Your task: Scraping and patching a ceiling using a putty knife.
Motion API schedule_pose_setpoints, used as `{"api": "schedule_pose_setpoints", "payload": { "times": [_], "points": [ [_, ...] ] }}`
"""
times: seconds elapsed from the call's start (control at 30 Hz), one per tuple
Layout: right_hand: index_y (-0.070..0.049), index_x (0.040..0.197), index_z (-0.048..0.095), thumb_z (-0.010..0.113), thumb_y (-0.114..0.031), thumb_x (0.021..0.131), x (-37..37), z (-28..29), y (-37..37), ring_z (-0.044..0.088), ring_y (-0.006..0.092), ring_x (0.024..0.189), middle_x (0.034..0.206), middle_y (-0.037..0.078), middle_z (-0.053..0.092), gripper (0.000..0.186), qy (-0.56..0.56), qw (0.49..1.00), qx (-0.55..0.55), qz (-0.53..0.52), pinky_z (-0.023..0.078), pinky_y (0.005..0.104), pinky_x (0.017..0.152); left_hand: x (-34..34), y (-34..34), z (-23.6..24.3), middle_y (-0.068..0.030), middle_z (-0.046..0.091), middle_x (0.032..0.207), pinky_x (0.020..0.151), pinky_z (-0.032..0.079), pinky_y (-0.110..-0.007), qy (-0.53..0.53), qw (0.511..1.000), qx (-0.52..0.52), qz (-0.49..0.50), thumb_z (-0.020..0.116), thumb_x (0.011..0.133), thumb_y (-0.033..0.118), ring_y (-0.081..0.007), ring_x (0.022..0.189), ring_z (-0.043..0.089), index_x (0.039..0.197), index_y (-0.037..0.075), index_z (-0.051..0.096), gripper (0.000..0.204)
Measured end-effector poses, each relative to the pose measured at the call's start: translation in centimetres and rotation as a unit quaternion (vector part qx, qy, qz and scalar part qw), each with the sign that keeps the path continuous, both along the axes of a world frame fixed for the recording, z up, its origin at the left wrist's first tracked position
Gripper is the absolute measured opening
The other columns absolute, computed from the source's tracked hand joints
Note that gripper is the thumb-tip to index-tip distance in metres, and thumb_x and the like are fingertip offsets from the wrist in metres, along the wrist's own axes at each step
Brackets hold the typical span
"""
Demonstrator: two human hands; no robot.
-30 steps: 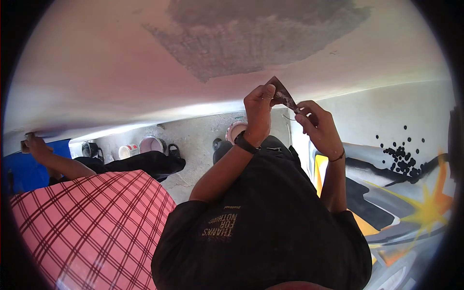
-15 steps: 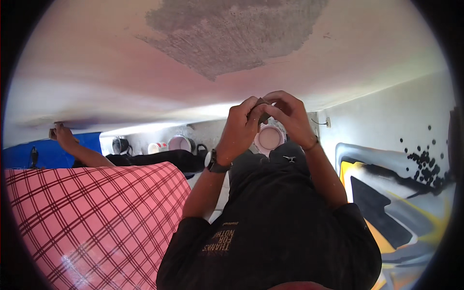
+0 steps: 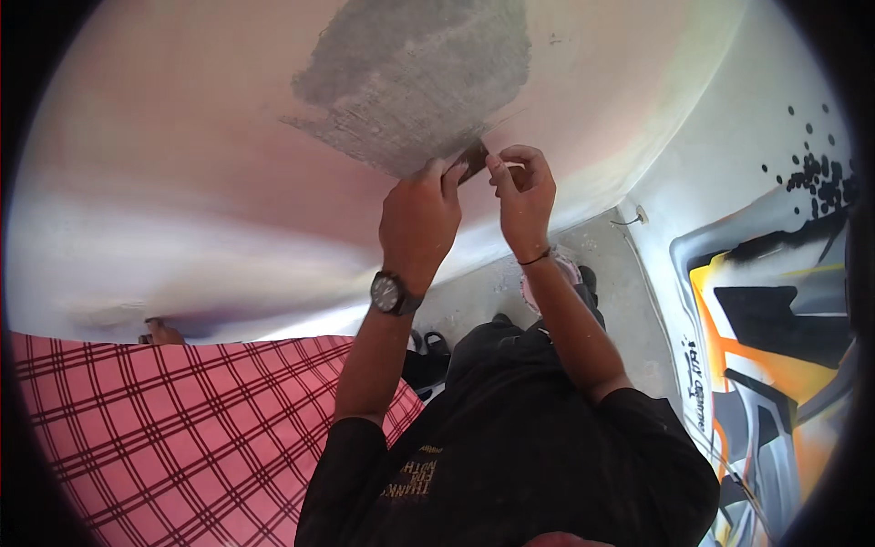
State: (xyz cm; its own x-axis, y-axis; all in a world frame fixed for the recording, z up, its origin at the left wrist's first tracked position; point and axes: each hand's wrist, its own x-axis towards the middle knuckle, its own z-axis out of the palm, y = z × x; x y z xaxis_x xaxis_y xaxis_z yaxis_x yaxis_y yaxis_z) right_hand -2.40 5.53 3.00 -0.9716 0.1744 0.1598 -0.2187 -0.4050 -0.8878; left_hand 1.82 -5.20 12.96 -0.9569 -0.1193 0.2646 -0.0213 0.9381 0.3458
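A small dark brown piece of sandpaper [image 3: 470, 161] is held in front of the wall, by the lower tip of a rough grey patch [image 3: 415, 77]. My left hand [image 3: 419, 219], with a black watch on its wrist, grips the sheet's left side between thumb and fingers. Curled fingers of my right hand [image 3: 529, 196] pinch at its right edge; a thin dark band circles that wrist. Whether the sheet touches the wall I cannot tell.
A co-worker in a pink plaid shirt [image 3: 182, 419] stands close on my left, one hand [image 3: 164, 334] at the wall. A pinkish bucket [image 3: 563, 270] stands on the floor beyond my right forearm. The right-hand wall [image 3: 775, 310] carries painted graffiti and meets the pale wall at a corner.
Both hands have moved up toward the grey patch and drawn slightly apart, with the sandpaper now flatter between them. My view has shifted, and the co-worker's hand shows lower.
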Motion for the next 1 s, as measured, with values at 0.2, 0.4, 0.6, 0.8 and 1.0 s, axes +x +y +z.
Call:
{"api": "schedule_pose_setpoints", "payload": {
  "times": [0.2, 0.4, 0.6, 0.8, 1.0],
  "points": [
    [-0.002, 0.097, 0.059, 0.074, -0.018, 0.094, -0.1, -1.2, -1.5, 0.054, 0.0086, 0.066, 0.078, 0.002, 0.056, 0.021, 0.058, 0.991, 0.009, -0.123, 0.046, 0.0251, 0.06, -1.6, 1.0, -2.4, -0.0177, 0.068, 0.073, 0.059, 0.051, -0.049, 0.095, 0.994, -0.035, 0.048, 0.06, 0.099, 0.027, -0.0401, 0.068, 0.066, 0.083, 0.007, 0.068, 0.026],
    [-0.001, 0.087, 0.068, 0.064, -0.035, 0.1, -1.4, -0.2, -1.0, 0.048, 0.0078, 0.05, 0.069, 0.003, 0.06, 0.037, -0.167, 0.953, -0.162, 0.193, 0.037, 0.0243, 0.044, -2.3, 1.9, -3.6, -0.0187, 0.065, 0.068, 0.054, 0.046, -0.047, 0.163, 0.985, -0.018, 0.055, 0.066, 0.096, 0.026, -0.0411, 0.065, 0.064, 0.08, 0.006, 0.069, 0.026],
    [-0.001, 0.082, 0.07, 0.067, -0.033, 0.098, -2.3, -0.1, -2.2, 0.042, 0.0044, 0.042, 0.062, 0.001, 0.061, 0.036, -0.201, 0.933, -0.238, 0.177, 0.026, 0.0232, 0.039, -2.8, 1.5, -3.6, -0.0145, 0.067, 0.071, 0.054, 0.049, -0.046, 0.149, 0.984, -0.089, 0.049, 0.065, 0.096, 0.023, -0.0364, 0.064, 0.066, 0.079, 0.008, 0.067, 0.022],
    [-0.004, 0.076, 0.065, 0.065, -0.032, 0.1, -1.2, -0.2, -2.9, 0.048, 0.0046, 0.05, 0.066, 0.0, 0.061, 0.037, -0.191, 0.943, -0.226, 0.153, 0.034, 0.0214, 0.046, -1.9, 1.9, -4.5, -0.0139, 0.068, 0.072, 0.053, 0.05, -0.043, 0.166, 0.983, -0.056, 0.057, 0.066, 0.096, 0.023, -0.0339, 0.063, 0.066, 0.081, 0.007, 0.068, 0.022],
    [-0.004, 0.079, 0.065, 0.064, -0.027, 0.101, -1.2, -1.1, -3.6, 0.053, 0.0055, 0.054, 0.068, 0.0, 0.062, 0.032, -0.164, 0.937, -0.265, 0.158, 0.038, 0.0215, 0.048, -1.7, 1.6, -5.4, -0.0142, 0.068, 0.072, 0.054, 0.05, -0.043, 0.175, 0.982, -0.01, 0.074, 0.067, 0.095, 0.021, -0.0342, 0.064, 0.067, 0.081, 0.006, 0.067, 0.021]
  ]
}}
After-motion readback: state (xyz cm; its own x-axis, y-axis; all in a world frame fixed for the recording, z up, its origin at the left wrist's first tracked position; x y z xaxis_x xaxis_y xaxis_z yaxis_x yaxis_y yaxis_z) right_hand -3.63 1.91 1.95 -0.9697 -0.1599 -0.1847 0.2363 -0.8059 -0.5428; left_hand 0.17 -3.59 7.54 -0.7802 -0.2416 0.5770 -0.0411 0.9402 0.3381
